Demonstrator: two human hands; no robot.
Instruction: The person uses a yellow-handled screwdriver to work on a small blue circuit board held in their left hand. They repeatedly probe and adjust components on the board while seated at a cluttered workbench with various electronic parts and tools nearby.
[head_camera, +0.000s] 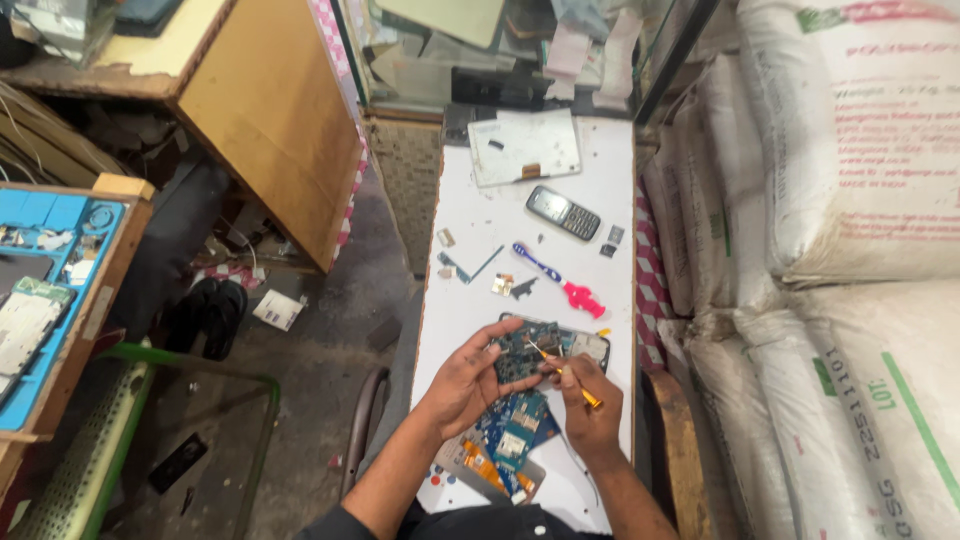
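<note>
My left hand (468, 385) grips a dark phone circuit board (527, 350), holding it just above the narrow white bench (520, 215). My right hand (588, 402) holds a thin yellow-handled screwdriver (560, 371) like a pen, its tip resting on the board. An opened phone body (590, 347) lies right behind the board. Under my wrists lie a blue circuit board (515, 425) and a part with orange flex strips (478, 462).
Farther back on the bench lie a pink-and-blue toothbrush (556, 279), a grey keypad phone (563, 212), small loose parts (502, 284) and a pale flat panel (523, 146). White sacks (850, 200) press against the right edge. A wooden counter (270, 120) and black sandals (208, 315) are on the left.
</note>
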